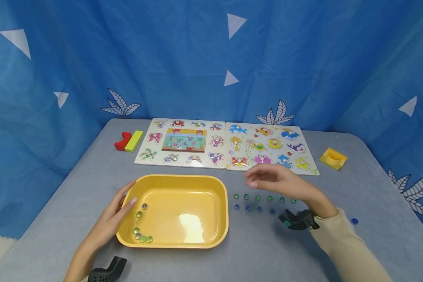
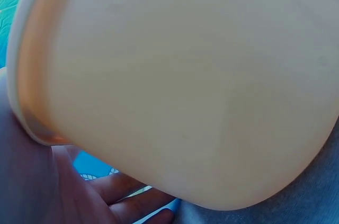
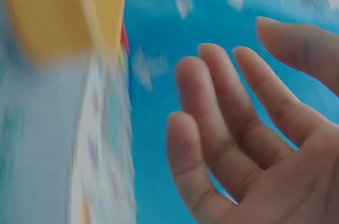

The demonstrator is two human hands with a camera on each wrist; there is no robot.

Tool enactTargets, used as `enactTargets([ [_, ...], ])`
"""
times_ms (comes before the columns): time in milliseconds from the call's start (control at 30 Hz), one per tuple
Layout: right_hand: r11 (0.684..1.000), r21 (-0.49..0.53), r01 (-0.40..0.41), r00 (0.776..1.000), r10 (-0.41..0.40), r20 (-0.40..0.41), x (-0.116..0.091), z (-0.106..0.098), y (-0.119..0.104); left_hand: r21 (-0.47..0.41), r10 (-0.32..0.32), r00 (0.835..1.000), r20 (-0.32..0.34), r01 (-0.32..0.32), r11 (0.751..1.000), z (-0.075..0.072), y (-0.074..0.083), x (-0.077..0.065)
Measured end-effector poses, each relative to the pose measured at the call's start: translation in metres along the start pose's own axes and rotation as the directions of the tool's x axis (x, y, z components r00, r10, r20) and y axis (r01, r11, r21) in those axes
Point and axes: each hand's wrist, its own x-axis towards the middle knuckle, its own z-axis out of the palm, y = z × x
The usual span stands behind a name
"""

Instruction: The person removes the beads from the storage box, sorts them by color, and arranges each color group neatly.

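A yellow tray (image 1: 178, 244) lies in front of me with several glass marbles (image 1: 136, 230) along the left side of its floor. My left hand (image 1: 107, 221) holds the tray's left rim, thumb over the edge and fingers along the outside. In the left wrist view the tray's wall (image 2: 159, 91) fills most of the picture. My right hand (image 1: 280, 181) hovers right of the tray, fingers loosely bent; its palm (image 3: 280, 181) holds nothing. Below it are a row of green marbles (image 1: 270, 198) and a row of blue marbles (image 1: 259, 209).
Two peg puzzle boards, one with an aquarium picture (image 1: 184, 140) and one with sea animals (image 1: 268, 144), lie behind the tray. Red (image 1: 122, 141) and lime (image 1: 134, 141) blocks are at back left, a yellow block (image 1: 333, 158) at back right. One blue marble (image 1: 354, 221) lies far right.
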Motion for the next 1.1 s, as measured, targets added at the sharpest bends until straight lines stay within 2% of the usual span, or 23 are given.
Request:
enactTargets([
  [133,0.997,0.000,0.074,0.983,-0.073,0.168,0.054,0.040,-0.026,0.002,0.020,1.000,-0.007,-0.020,1.000,0.000,0.000,-0.001],
  [200,0.993,-0.022,0.119,0.964,-0.111,0.241,0.079,0.063,-0.035,0.003,0.032,0.999,-0.011,-0.032,0.999,0.000,0.000,-0.002],
  [300,0.987,-0.058,0.152,0.933,-0.124,0.337,0.110,0.095,-0.044,0.006,0.038,0.999,-0.009,-0.038,0.999,0.001,-0.001,-0.001],
  [400,0.989,-0.079,0.124,0.914,-0.083,0.396,0.137,0.122,-0.045,-0.001,0.027,1.000,0.000,-0.027,1.000,0.001,-0.002,0.000],
  [500,0.997,-0.061,0.047,0.908,-0.017,0.419,0.158,0.146,-0.041,-0.015,0.015,1.000,0.011,-0.015,1.000,0.001,-0.002,0.001],
  [633,0.997,0.001,-0.080,0.907,0.072,0.416,0.178,0.170,-0.034,-0.036,0.023,1.000,0.021,-0.022,0.999,0.000,-0.003,0.001],
  [733,0.991,-0.009,-0.136,0.915,0.129,0.383,0.186,0.184,-0.031,-0.043,0.032,0.999,0.028,-0.031,0.999,-0.001,-0.003,0.001],
  [933,0.971,-0.180,-0.157,0.958,0.194,0.214,0.193,0.201,-0.035,-0.048,0.031,0.999,0.037,-0.029,0.998,-0.003,-0.003,0.001],
  [1100,0.934,-0.316,-0.168,0.974,0.207,0.095,0.191,0.209,-0.038,-0.049,0.031,0.999,0.043,-0.028,0.998,-0.003,-0.003,0.001],
])
